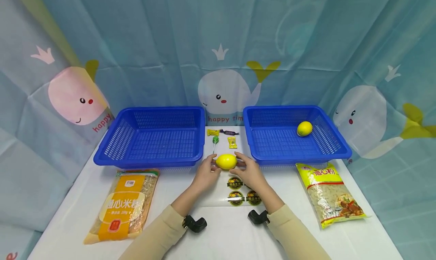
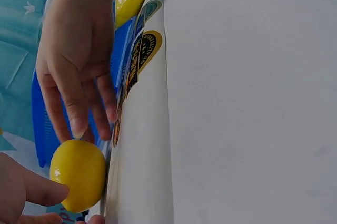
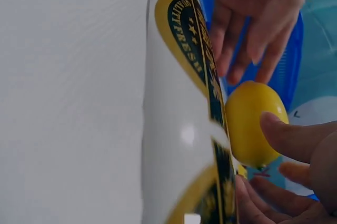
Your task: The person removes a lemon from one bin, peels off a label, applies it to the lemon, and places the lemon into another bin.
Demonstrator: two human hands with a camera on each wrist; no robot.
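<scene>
A yellow lemon (image 1: 226, 161) lies on its side at the far end of a white sticker sheet, between both hands. My left hand (image 1: 206, 173) is at its left end, thumb and fingers loosely spread around that tip. At the other end, my right hand (image 1: 250, 173) has its fingers similarly spread, with the thumb in front. In the left wrist view, the left thumb overlaps the lemon (image 2: 79, 175). The right wrist view has the right thumb across the lemon (image 3: 256, 124) and the left fingers extended at its far end. Round black-and-gold fruit stickers (image 1: 235, 198) show on the sheet.
Two blue baskets (image 1: 150, 162) stand at the back; the right one holds another lemon (image 1: 304, 128). Between them lie a green lollipop (image 1: 215, 139) and several wrapped candies (image 1: 232, 142). Pasta bags lie left (image 1: 122, 205) and right (image 1: 332, 195). A curtain hangs behind.
</scene>
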